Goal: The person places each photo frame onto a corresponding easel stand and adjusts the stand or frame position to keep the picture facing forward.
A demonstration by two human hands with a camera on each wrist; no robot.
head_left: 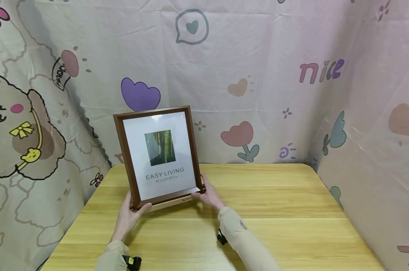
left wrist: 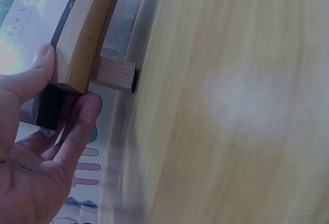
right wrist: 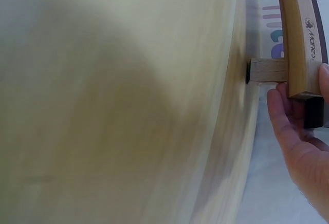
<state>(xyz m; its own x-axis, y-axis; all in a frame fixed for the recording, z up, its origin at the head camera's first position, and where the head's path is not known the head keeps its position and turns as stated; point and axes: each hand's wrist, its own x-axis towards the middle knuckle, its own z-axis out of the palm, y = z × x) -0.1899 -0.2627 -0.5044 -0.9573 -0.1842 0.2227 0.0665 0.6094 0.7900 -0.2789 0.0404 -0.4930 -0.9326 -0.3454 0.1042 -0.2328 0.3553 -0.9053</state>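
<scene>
A brown picture frame (head_left: 161, 156) leans back upright on the ledge of a light wooden stand (head_left: 172, 203). Its white insert has a bamboo picture and the words "EASY LIVING". My left hand (head_left: 129, 216) grips the ledge's left end by the frame's lower corner, thumb in front and fingers behind. At the other end my right hand (head_left: 209, 194) holds the ledge and the frame's lower right corner. A stubby stand leg (left wrist: 115, 73) with a black tip shows in the left wrist view, and a similar leg (right wrist: 268, 70) in the right. The stand's back is hidden.
The wood-grain table (head_left: 275, 210) has rounded far corners. A patterned cloth (head_left: 207, 67) hangs behind it and on both sides. Small black devices are strapped at both wrists, over light sleeves (head_left: 248, 237).
</scene>
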